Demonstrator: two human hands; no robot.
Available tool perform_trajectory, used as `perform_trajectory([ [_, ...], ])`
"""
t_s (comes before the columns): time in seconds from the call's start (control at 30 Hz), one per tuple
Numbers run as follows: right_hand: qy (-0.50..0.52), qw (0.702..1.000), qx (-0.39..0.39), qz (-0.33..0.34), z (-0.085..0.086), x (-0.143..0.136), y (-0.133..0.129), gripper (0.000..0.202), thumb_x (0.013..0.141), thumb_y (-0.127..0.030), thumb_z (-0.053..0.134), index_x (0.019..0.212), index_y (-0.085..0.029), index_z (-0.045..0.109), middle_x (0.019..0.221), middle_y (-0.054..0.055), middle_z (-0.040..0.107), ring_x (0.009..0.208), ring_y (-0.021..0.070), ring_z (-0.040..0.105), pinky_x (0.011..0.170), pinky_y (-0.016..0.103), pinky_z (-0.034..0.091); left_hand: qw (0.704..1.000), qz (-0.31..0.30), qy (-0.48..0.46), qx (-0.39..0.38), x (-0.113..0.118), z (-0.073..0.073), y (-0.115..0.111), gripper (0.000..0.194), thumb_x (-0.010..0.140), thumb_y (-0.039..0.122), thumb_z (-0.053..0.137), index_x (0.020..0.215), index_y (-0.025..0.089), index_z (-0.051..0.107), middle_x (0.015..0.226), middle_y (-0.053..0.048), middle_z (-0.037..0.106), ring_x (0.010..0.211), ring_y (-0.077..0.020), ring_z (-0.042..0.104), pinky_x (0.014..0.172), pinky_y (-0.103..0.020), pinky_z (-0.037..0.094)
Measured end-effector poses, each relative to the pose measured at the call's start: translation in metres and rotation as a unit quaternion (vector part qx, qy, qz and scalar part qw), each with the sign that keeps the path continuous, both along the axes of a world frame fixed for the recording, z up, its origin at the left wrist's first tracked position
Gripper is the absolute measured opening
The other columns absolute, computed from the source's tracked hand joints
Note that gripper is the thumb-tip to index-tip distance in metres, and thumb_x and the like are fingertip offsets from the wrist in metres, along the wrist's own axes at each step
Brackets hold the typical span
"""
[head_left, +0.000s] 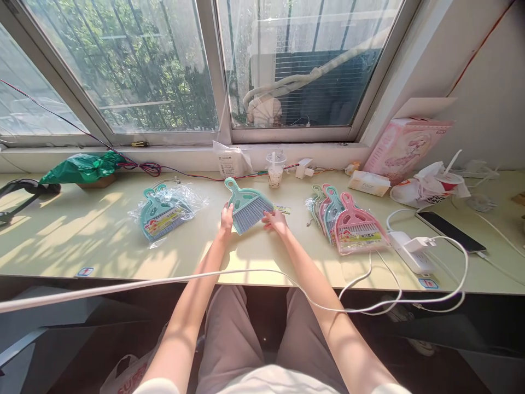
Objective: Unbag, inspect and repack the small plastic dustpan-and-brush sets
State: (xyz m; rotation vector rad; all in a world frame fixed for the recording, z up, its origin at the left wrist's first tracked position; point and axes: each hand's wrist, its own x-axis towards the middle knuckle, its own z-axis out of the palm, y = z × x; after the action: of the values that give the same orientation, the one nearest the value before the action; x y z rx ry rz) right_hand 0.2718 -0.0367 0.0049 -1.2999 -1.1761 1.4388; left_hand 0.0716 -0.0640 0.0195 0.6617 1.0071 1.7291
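A teal dustpan with a grey-bristled brush lying in it is held above the middle of the table. My left hand grips its left edge below the handle. At the lower right corner, my right hand has its fingers closed on the edge. A small printed label shows just beyond my right hand. To the left, teal dustpan sets lie in clear plastic wrapping. Several pink, teal and green sets overlap on the right side, with printed labels.
A white cable crosses low over my forearms to a power strip at the right, beside a black phone. A cup, tissue pack and pink box stand along the window side. Green plastic lies back left.
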Motion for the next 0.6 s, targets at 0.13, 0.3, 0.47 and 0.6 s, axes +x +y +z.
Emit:
perform_trajectory([
  [0.13,-0.103,0.992,0.069,0.012,0.001,-0.004,-0.006,0.024,0.090,-0.042,0.068,0.084,-0.019,0.068,0.064,0.003,0.070,0.043,0.0154,0.059,0.050,0.029,0.052,0.967,0.130,0.195,0.096,0.003,0.000,-0.008,0.024,0.099,0.034,0.062,0.117,0.022,0.071,0.118,-0.007,0.074,0.120,-0.0252,0.063,0.105,-0.031,0.045],
  [0.3,-0.106,0.945,0.306,-0.050,0.013,-0.014,-0.017,0.034,0.093,-0.046,0.056,0.113,-0.022,0.069,0.105,0.008,0.075,0.081,0.0208,0.071,0.076,0.034,0.057,0.854,0.165,0.474,0.135,0.010,-0.012,-0.023,0.054,0.102,0.056,0.048,0.141,0.020,0.058,0.140,-0.015,0.065,0.125,-0.0331,0.063,0.103,-0.045,0.049],
  [0.47,-0.072,0.948,0.309,-0.034,0.013,-0.026,-0.026,0.033,0.090,-0.052,0.056,0.101,-0.024,0.068,0.115,0.010,0.070,0.100,0.0233,0.068,0.077,0.033,0.057,0.765,0.044,0.607,0.212,0.023,-0.023,-0.027,0.056,0.103,0.056,0.043,0.141,0.019,0.060,0.136,-0.017,0.067,0.119,-0.0329,0.067,0.098,-0.045,0.053],
  [0.6,-0.079,0.954,0.287,-0.041,0.010,-0.024,-0.023,0.030,0.086,-0.051,0.057,0.096,-0.025,0.067,0.111,0.007,0.070,0.097,0.0216,0.068,0.077,0.031,0.057,0.772,0.025,0.600,0.207,0.026,-0.020,-0.029,0.055,0.103,0.055,0.045,0.143,0.021,0.060,0.137,-0.015,0.067,0.117,-0.0297,0.068,0.097,-0.041,0.055],
])
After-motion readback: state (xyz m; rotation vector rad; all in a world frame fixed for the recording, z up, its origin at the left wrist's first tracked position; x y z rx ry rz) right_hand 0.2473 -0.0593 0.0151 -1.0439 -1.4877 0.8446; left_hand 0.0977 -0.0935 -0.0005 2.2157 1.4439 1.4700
